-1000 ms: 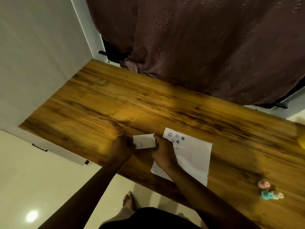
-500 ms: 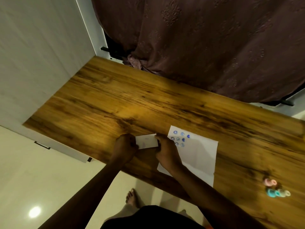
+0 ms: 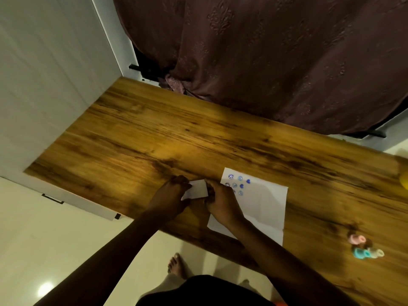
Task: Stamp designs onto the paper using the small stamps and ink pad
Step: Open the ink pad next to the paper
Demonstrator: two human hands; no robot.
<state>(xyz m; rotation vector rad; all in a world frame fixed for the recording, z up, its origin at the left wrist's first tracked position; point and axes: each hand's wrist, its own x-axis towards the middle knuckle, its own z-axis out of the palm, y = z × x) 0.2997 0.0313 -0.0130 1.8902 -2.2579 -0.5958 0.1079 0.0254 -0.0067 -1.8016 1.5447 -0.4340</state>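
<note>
Holding a small white flat box (image 3: 197, 189), most likely the ink pad, both hands are busy just left of the paper (image 3: 262, 206) on the wooden table (image 3: 154, 133). The left hand (image 3: 171, 198) is closed around the box's left end, the right hand (image 3: 221, 203) is pinched on its right edge, and the box is tilted a bit between them. Whether the lid is on or off can't be made out, the thing is too small and a little blurred.

If it's being opened, which is the guess here, the base should be kept level and low over the table and the lid eased up from one edge, not yanked. The right wrist is resting over the sheet's left side, so care is needed that the paper isn't dragged or the prints smudged.

Those prints (image 3: 237, 184) are a cluster of blue marks in the paper's far-left corner; the rest of the sheet is blank, so lots of room is left.

Containers: only that box, contents not visible. The small stamps (image 3: 365, 247), pink, teal and pale, are lying loose well off to the right, in no tray or holder.
</note>
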